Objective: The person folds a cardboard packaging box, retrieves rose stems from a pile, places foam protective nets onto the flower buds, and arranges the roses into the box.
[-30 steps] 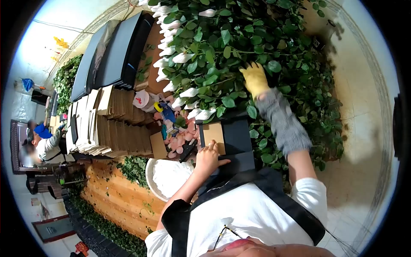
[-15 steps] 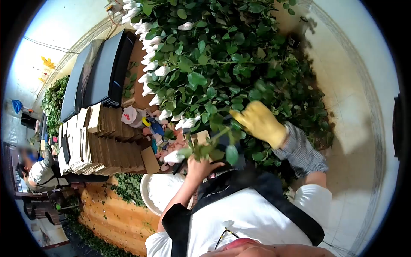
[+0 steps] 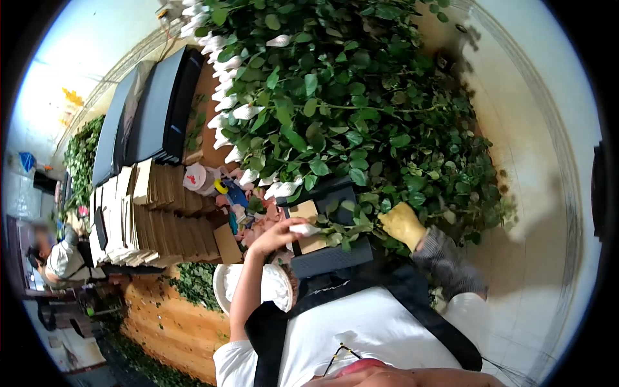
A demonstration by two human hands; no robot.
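Note:
A single rose (image 3: 348,231) lies crosswise before me, its head wrapped in a white sleeve at the left and its leafy stem running right. My left hand (image 3: 274,237), bare, pinches the wrapped head. At the stem's other end, my right hand (image 3: 403,227) in a yellow glove has its fingers curled round the stem, partly hidden by leaves. Beneath the rose are a black corrugated sheet (image 3: 332,259) and a piece of brown cardboard (image 3: 303,210). Just beyond them rises a large pile of leafy roses (image 3: 361,109), with white-sleeved heads along its left side.
Cardboard sheets (image 3: 171,235) are stacked at the left, with black sheets (image 3: 158,106) behind them. Pink petals (image 3: 261,226) and small items lie beside my left hand. A round tub (image 3: 222,303) of white material stands below. Another person (image 3: 64,258) is at the far left.
The rose has come down flat across the black sheet. My left hand has shifted from its stem to its wrapped head; my gloved right hand has moved down toward the stem's end.

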